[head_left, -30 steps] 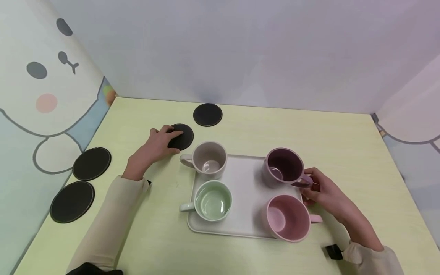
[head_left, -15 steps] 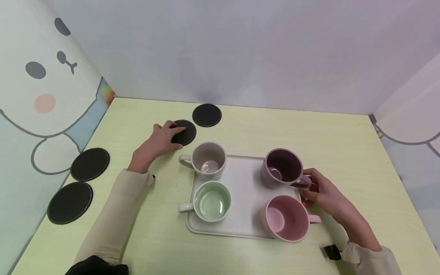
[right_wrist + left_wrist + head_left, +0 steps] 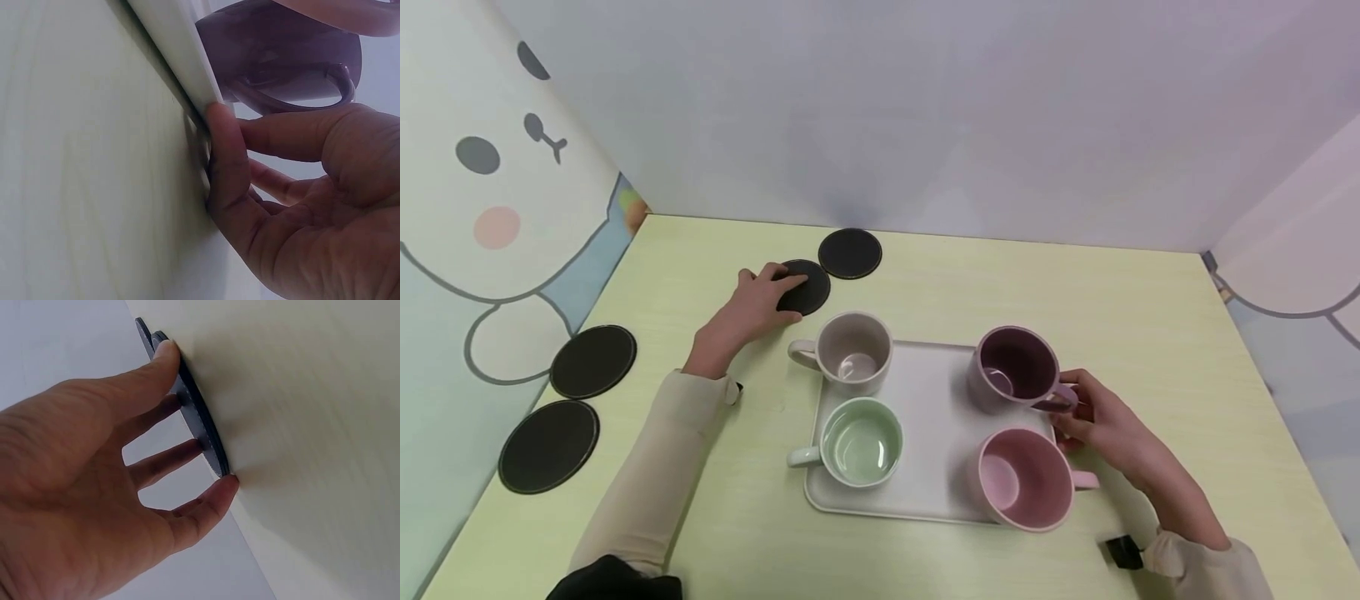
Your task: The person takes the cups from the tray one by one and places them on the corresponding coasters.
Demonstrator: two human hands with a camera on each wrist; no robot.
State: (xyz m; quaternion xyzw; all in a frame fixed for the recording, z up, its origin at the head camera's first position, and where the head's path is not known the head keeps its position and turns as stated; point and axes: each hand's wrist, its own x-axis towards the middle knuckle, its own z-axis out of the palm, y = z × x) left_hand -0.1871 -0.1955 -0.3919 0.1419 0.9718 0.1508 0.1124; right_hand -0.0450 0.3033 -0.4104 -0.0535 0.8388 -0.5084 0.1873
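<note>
My left hand (image 3: 751, 304) spans a round black coaster (image 3: 810, 292) behind the beige mug (image 3: 853, 348). In the left wrist view, the thumb and another fingertip (image 3: 226, 486) touch the coaster's rim while two fingers lie on top. My right hand (image 3: 1108, 427) pinches the right edge of a white tray (image 3: 934, 408), beside the handle of the dark purple mug (image 3: 1013, 368). In the right wrist view, the tray's rim (image 3: 187, 50) sits at the fingertips. Also on the tray are the beige mug, a green mug (image 3: 861, 442) and a pink mug (image 3: 1026, 480).
Another black coaster (image 3: 850, 253) lies by the back wall, against the one under my left hand. Two more coasters, one at the left edge (image 3: 593, 361) and one nearer (image 3: 549, 447), overlap the table's side. Walls stand behind and at both sides.
My left hand has slid the coaster back and to the right, up against the coaster by the back wall. The right hand, tray and mugs have stayed in place.
</note>
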